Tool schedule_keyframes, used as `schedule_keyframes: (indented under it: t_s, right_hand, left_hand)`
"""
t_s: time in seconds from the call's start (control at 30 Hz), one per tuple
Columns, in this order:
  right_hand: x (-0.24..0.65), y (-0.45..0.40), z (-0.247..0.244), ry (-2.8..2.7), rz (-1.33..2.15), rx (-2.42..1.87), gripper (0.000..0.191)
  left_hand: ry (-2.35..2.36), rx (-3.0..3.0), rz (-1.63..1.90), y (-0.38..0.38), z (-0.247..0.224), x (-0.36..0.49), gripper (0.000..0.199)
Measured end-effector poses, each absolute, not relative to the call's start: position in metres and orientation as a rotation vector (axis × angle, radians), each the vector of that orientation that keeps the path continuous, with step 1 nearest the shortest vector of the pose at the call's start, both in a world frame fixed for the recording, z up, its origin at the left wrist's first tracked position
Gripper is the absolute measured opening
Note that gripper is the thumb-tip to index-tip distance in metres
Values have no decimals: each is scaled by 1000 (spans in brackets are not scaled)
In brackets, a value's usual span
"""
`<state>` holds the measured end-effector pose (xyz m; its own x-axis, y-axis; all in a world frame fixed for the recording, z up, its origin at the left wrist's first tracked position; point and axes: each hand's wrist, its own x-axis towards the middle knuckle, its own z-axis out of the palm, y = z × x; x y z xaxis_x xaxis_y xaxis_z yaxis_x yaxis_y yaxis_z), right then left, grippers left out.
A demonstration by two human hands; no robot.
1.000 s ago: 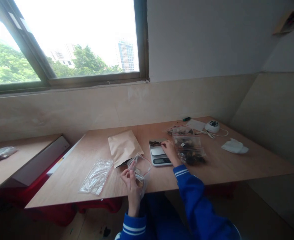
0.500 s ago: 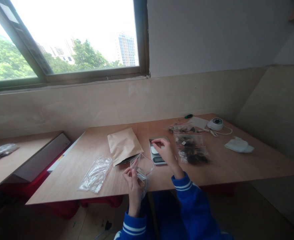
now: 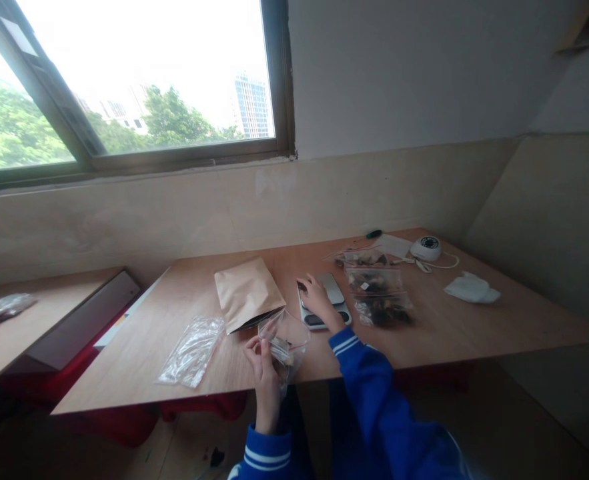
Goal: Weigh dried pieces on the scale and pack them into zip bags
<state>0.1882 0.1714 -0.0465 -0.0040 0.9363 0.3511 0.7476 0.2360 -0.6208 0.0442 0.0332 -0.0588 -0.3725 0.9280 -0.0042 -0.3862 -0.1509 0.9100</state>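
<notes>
From the head camera, looking down over the person's blue sleeves: the left hand [image 3: 263,357] pinches the rim of a clear zip bag [image 3: 284,339] at the near edge of the wooden table [image 3: 474,327], fingers closed on the plastic so that its mouth gapes upward and toward the scale. The bag is thin, crinkled and glossy, with a red strip along its seal and something small and dark inside.

The right hand [image 3: 315,298] lies over the small kitchen scale [image 3: 325,303], fingers curled down on the left of its metal platform; whether they pinch one of the dark pieces there I cannot tell, as the hand hides the spot. The scale is flat and rectangular, steel plate at the back and dark display at the front, and sits just beside the open bag, a short reach from it.

To the right of the scale lie filled zip bags [image 3: 380,298], one behind another, lumpy with dark dried pieces. Left of it a brown kraft paper pouch [image 3: 247,293] lies flat, matte and creased, and further left a heap of empty clear bags [image 3: 194,341]. At the far right corner sit a round white device [image 3: 425,247] with its cord and a crumpled white tissue [image 3: 471,289].
</notes>
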Motion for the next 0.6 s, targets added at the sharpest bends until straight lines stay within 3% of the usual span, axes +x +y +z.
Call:
schedule_keyframes:
  t_s: [0.37,0.6]
  right_hand:
    - [219,170,-41,-1749,372,-1471,23]
    - [203,107,18,-1791,921,-867,21]
  left_hand:
    - [1079,703,1694,32,-50,39,38]
    - [1110,729,1678,31,-50,41,37]
